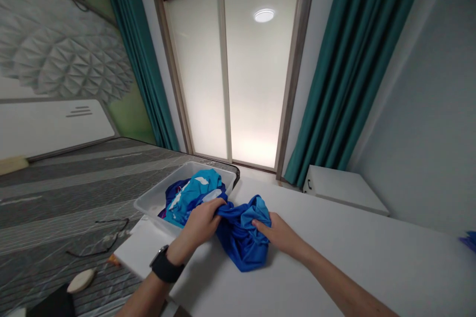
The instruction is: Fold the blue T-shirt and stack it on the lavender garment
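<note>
This room is serving as a bedroom in someone's home: a bare striped mattress [70, 193] is lying beside the desk [334, 262], blue clothes [241, 233] are lying on it, and teal curtains [351, 69] are hanging beside frosted glass panels [197, 69].

Left hand [201, 223] is scrunching up a wad of shiny blue cloth [241, 237] right beside a see-through plastic bin [148, 203], black smartwatch [165, 265] on that wrist. Right hand [277, 235] sits open on the same cloth, fingers pressing in. More blue and turquoise fabric [191, 198] is piled in the bin, and the wad lies on a white table [334, 257]. Teal curtains [345, 69] hang beside a frosted sliding door [256, 74].
</note>
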Tool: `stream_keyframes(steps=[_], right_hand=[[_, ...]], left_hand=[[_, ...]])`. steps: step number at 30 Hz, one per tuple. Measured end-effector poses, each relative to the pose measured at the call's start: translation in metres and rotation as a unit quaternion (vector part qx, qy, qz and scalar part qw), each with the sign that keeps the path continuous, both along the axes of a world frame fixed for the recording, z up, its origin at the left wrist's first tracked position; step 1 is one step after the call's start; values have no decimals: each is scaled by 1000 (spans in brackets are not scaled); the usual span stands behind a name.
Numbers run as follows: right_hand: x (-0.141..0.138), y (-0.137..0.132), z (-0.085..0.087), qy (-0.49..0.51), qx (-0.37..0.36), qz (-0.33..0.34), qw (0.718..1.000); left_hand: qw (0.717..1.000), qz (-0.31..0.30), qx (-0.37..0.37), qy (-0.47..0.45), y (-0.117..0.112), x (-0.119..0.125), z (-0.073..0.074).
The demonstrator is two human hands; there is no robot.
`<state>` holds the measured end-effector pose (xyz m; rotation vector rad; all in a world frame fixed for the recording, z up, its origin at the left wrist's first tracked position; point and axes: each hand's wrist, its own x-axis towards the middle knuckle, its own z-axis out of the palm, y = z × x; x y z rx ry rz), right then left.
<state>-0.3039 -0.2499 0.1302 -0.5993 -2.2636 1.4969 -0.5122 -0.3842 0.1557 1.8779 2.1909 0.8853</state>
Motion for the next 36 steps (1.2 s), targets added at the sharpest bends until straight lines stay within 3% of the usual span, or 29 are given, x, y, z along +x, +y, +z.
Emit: stream_keyframes(steps=[5,12,16,18,21,26,30,36], right_hand=[[42,9,-14,-19,-7,-54,998],[109,14,-23,-23,6,-146,989],[140,18,-30,21,88,-295,951],[151,19,-33,8,116,-335,935],[161,16,-30,-42,136,-330,933],[168,15,-18,-95,182,-319,925],[181,24,-10,-118,212,-326,914],[204,42,-11,-165,283,-365,871]], left_hand=[[986,-89,46,-136,33,42,-6],[937,-185,25,-294,85,106,-21],[907,-246,-13,-341,110,137,-25],[899,-263,-23,-350,117,147,-28],[894,-262,-14,-363,117,152,-34],[890,-221,22,-397,105,139,-38],[914,-167,73,-362,105,128,-39],[953,-147,81,-253,113,122,-53]])
